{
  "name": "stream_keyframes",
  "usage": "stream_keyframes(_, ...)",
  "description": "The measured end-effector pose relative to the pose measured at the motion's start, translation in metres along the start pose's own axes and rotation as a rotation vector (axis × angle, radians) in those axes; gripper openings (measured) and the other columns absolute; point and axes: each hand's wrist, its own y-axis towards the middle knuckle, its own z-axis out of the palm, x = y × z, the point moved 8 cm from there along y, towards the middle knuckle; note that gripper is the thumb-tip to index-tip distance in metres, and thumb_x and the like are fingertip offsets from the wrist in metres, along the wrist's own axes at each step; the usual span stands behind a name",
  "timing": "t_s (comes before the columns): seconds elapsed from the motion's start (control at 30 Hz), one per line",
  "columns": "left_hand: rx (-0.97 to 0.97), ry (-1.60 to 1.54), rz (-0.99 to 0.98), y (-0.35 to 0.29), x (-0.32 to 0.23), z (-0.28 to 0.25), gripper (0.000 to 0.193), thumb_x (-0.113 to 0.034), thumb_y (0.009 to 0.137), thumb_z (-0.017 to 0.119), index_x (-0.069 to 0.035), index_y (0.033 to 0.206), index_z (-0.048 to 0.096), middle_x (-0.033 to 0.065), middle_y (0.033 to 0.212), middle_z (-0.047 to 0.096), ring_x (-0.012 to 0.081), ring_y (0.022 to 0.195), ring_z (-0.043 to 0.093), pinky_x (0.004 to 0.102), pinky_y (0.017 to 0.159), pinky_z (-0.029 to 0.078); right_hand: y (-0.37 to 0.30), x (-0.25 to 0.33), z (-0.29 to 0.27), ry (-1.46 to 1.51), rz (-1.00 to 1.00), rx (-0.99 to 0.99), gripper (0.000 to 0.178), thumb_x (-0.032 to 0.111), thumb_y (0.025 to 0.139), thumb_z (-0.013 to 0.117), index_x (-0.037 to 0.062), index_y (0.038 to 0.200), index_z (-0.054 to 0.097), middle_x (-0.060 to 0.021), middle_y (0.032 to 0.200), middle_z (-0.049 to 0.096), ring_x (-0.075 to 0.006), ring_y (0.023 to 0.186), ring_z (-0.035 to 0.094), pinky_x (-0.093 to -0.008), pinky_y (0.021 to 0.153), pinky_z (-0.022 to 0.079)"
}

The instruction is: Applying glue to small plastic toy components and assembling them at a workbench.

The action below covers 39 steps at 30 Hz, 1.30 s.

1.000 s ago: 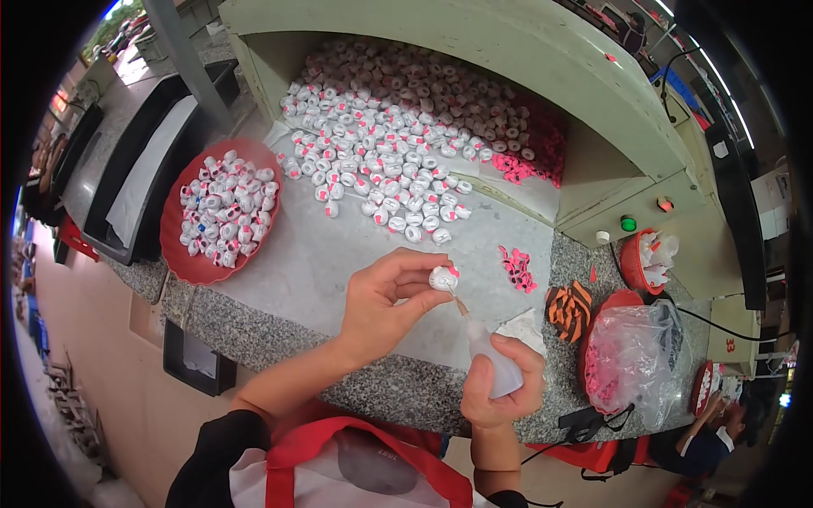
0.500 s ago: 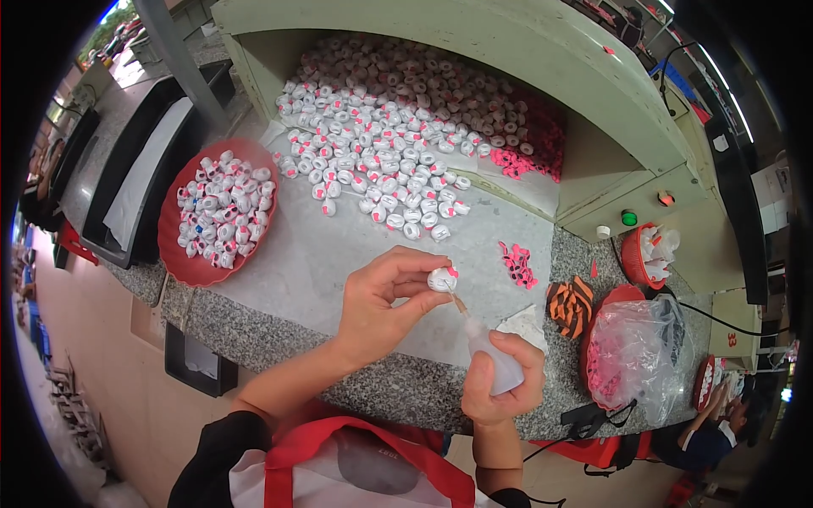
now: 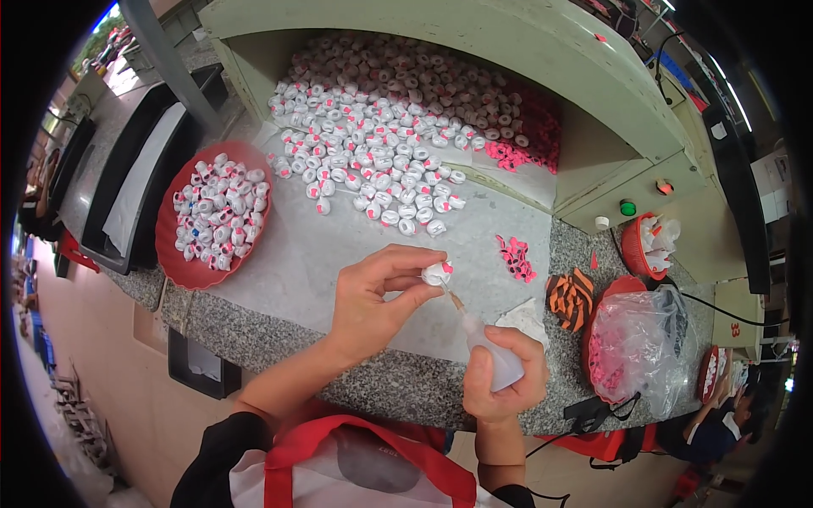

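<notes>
Between thumb and fingers, my left hand [image 3: 370,296] pinches a small round white piece with a pink patch [image 3: 436,273]. My right hand [image 3: 506,377] is wrapped round a translucent squeeze bottle [image 3: 494,351] with a thin needle tip. That tip reaches up to the lower side of the white piece and appears to touch it. Right of my hands, a small heap of pink pieces with dark spots [image 3: 516,259] lies on the white sheet [image 3: 339,245]. Many similar white pieces [image 3: 381,169] spread out beyond my hands.
A red bowl [image 3: 165,229] of white pieces stands at the left. Behind is a pale green cabinet [image 3: 423,17] with an open bay. On the right are an orange-and-black striped bundle [image 3: 570,300], a red tray with clear plastic [image 3: 644,339] and a small red basket [image 3: 633,250].
My left hand and the white piece have shifted slightly left and up. The bottle's tip stays against the piece. My right hand has barely moved.
</notes>
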Motion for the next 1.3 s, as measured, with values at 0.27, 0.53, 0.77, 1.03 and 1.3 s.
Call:
stream_keyframes(0.27, 0.038, -0.293, -0.28, 0.0, 0.018, 0.001, 0.033, 0.012, 0.07, 0.057, 0.005, 0.102, 0.052, 0.0173, 0.101, 0.058, 0.0192, 0.088, 0.059, 0.0288, 0.075, 0.051, -0.002, 0.001, -0.002, 0.032, -0.006, -0.013, 0.026, 0.0, 0.062, 0.06, -0.0042, 0.086, 0.052, -0.0115, 0.071, 0.06, -0.0187, 0.045, 0.053, -0.0266, 0.042, 0.043)
stream_keyframes(0.53, 0.055, -0.33, -0.309, 0.0, 0.025, 0.002, 0.035, 0.013, 0.068, 0.058, 0.004, 0.102, 0.052, 0.0171, 0.101, 0.058, 0.02, 0.09, 0.059, 0.0286, 0.077, 0.05, 0.0, 0.0, -0.004, 0.0, -0.015, -0.022, 0.026, -0.001, 0.061, 0.059, -0.004, 0.086, 0.052, -0.0103, 0.069, 0.059, -0.0184, 0.045, 0.052, -0.0264, 0.042, 0.042)
stream_keyframes(0.77, 0.04, -0.321, -0.276, 0.002, 0.024, -0.001, 0.036, 0.012, 0.069, 0.059, 0.004, 0.103, 0.052, 0.0166, 0.101, 0.058, 0.0194, 0.09, 0.059, 0.028, 0.077, 0.049, 0.002, 0.001, -0.005, -0.018, -0.023, -0.004, 0.025, -0.001, 0.061, 0.059, -0.0038, 0.085, 0.053, -0.0099, 0.069, 0.059, -0.0186, 0.046, 0.054, -0.0271, 0.043, 0.043)
stream_keyframes(1.03, 0.063, -0.273, -0.221, 0.0, 0.019, 0.003, 0.031, 0.011, 0.073, 0.057, 0.004, 0.103, 0.053, 0.0127, 0.103, 0.057, 0.0146, 0.086, 0.058, 0.0232, 0.074, 0.049, 0.002, 0.0, -0.004, 0.001, 0.019, 0.01, 0.023, 0.001, 0.063, 0.06, -0.0037, 0.085, 0.053, -0.0102, 0.068, 0.059, -0.0189, 0.048, 0.056, -0.0268, 0.045, 0.045)
stream_keyframes(1.3, 0.043, -0.103, -0.114, 0.002, 0.014, 0.001, 0.031, 0.014, 0.071, 0.056, 0.006, 0.101, 0.053, 0.0138, 0.103, 0.053, 0.0183, 0.092, 0.055, 0.0273, 0.079, 0.049, 0.002, -0.002, -0.002, -0.002, 0.014, -0.001, 0.023, 0.001, 0.063, 0.06, -0.0036, 0.085, 0.054, -0.0107, 0.068, 0.059, -0.0192, 0.048, 0.056, -0.0268, 0.046, 0.045)
